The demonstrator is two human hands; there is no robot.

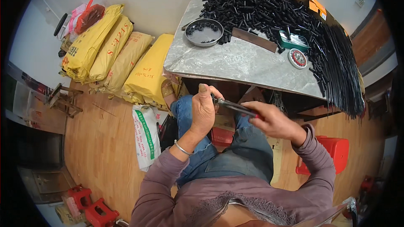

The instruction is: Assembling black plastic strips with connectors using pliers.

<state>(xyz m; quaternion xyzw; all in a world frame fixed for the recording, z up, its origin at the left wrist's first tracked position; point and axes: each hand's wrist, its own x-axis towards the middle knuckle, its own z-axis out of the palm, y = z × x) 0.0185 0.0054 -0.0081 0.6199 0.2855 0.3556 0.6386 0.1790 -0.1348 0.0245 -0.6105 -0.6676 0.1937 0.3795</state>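
Above my lap, in front of the table edge, my left hand (203, 108) is closed with its thumb up, pinching a small dark piece (214, 99) that is mostly hidden by the fingers. My right hand (275, 120) is wrapped around pliers (236, 106), with a bit of red grip showing at the palm. The head of the pliers meets the small piece at my left fingertips; whether the jaws bite on it I cannot tell. On the table, nearest to my hands, a round metal bowl (204, 43) holds several small black rings or caps.
A heap of short black tubes (261, 10) covers the back of the grey table (235, 65). Beside it are a brown strip (254, 40), a green box (293, 40), a round tin (298, 58) and long black rods (343, 71). Yellow sacks (145, 73) lean left; a red stool (332, 153) stands right.
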